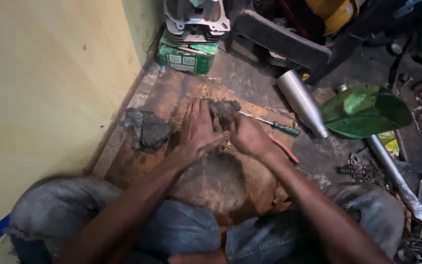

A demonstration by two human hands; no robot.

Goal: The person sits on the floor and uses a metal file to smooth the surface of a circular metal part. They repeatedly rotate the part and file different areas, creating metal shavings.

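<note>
Yellow wall (50,88) shuts the left; grey rag (147,129) lies on the board (181,90), bare beyond it; screwdriver (274,124), silver pipe (301,102) and loose parts (362,168) crowd the right.

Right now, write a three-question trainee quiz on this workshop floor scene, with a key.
1. True or false: both hands grip the same dark grimy part.
2. Which tool lies just beyond the right hand? A) hammer B) green-handled screwdriver C) saw
3. What lies on the board beside the left hand, on the wall side?

Key
1. True.
2. B.
3. A crumpled dirty grey rag.
</note>
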